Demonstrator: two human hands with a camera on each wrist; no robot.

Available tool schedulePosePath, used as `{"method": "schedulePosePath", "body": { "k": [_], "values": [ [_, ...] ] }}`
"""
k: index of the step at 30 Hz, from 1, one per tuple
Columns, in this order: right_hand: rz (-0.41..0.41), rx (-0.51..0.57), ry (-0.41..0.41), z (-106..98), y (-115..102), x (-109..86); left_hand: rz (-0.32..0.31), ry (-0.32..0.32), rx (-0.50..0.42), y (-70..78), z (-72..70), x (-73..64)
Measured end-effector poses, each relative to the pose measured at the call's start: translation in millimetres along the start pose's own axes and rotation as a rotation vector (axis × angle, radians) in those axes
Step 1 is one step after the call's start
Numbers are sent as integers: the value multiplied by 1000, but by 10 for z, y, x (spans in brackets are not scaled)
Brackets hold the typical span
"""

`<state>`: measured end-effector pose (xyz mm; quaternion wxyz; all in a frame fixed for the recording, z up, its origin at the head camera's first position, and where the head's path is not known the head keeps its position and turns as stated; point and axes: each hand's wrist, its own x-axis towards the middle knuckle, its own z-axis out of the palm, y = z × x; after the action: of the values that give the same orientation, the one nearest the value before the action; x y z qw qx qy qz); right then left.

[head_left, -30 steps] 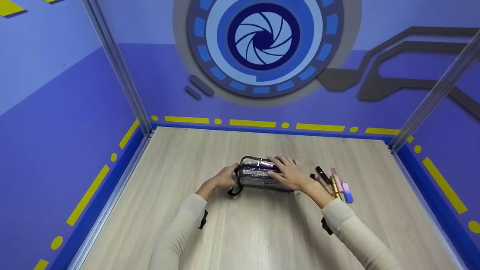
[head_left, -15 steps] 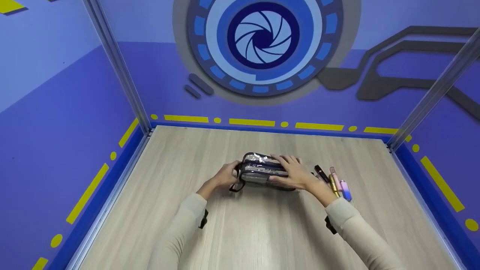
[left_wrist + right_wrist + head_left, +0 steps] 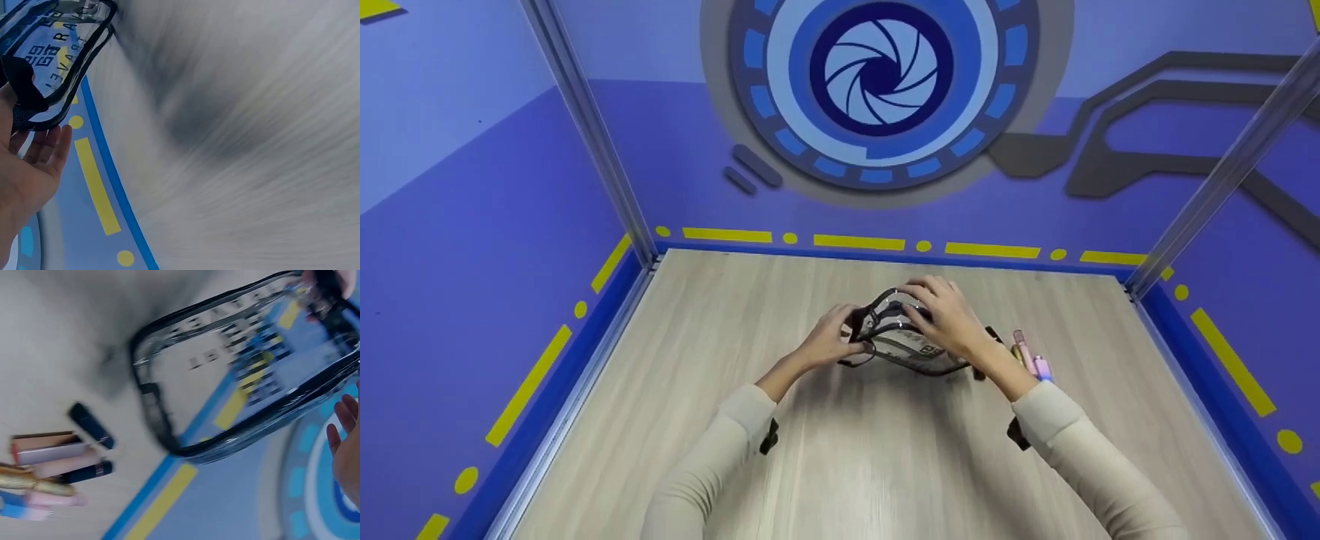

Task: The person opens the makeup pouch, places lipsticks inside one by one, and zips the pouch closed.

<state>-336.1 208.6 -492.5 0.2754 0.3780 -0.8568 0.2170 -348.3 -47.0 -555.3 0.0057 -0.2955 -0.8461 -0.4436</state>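
A clear zip pouch (image 3: 911,352) with black trim and printed lettering is held up at a tilt over the table, its shadow below. My left hand (image 3: 826,341) grips its left end by the black strap (image 3: 25,84), thumb and fingers either side in the head view. Over the pouch's upper right edge is my right hand (image 3: 949,319), with fingers bent loosely in the head view. The right wrist view shows this right hand (image 3: 347,455) beside the long black-trimmed edge, fingertips uncurled and nothing pinched between them.
To the right on the wooden table (image 3: 840,465) lie several slim cosmetic tubes, among them a pink one (image 3: 1024,349), a black one (image 3: 90,424) and a gold one (image 3: 34,484). Blue-purple panels (image 3: 660,157) wall the table at the back and sides.
The pouch has risen and tilted up from the table. Both hands have moved up and away from the body; the left hand grips the end strap higher, and the right fingers have lifted along the top.
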Motion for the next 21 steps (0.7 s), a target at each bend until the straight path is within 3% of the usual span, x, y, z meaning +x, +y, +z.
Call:
{"method": "schedulePosePath", "body": {
  "k": [3, 7, 17, 21],
  "values": [
    [-81, -6, 13, -7, -113, 127, 10, 4, 2, 30, 0, 17],
    [-147, -67, -83, 8, -248, 206, 10, 0, 1, 51, 0, 11],
    [-127, -277, -407, 68, -437, 301, 2, -17, 8, 84, -6, -21],
    [-138, -371, -467, 71, -502, 361, 14, -18, 37, 93, -13, -17]
  ]
}}
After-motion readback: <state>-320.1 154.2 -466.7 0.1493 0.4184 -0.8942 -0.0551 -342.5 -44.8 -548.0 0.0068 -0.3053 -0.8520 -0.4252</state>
